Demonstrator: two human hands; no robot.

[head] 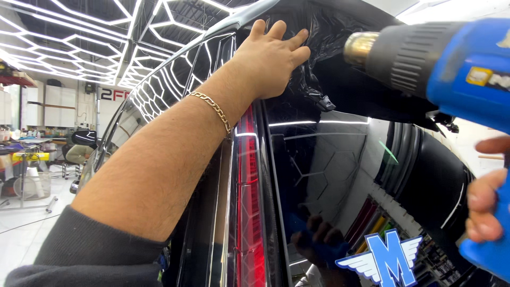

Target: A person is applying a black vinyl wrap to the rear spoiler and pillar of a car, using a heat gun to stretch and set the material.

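Head view: left hand pressed flat, fingers released, on black film; right hand grasping blue heat gun (nozzle toward film).

The left hand presses black film flat; the right hand aims a blue heat gun.

the right hand is cut off by the right edge; only fingertips show, so its grip is not fully visible. the blue heat gun runs out of frame. the left hand hides part of the crumpled black film. distant shelf items are too small to tell.
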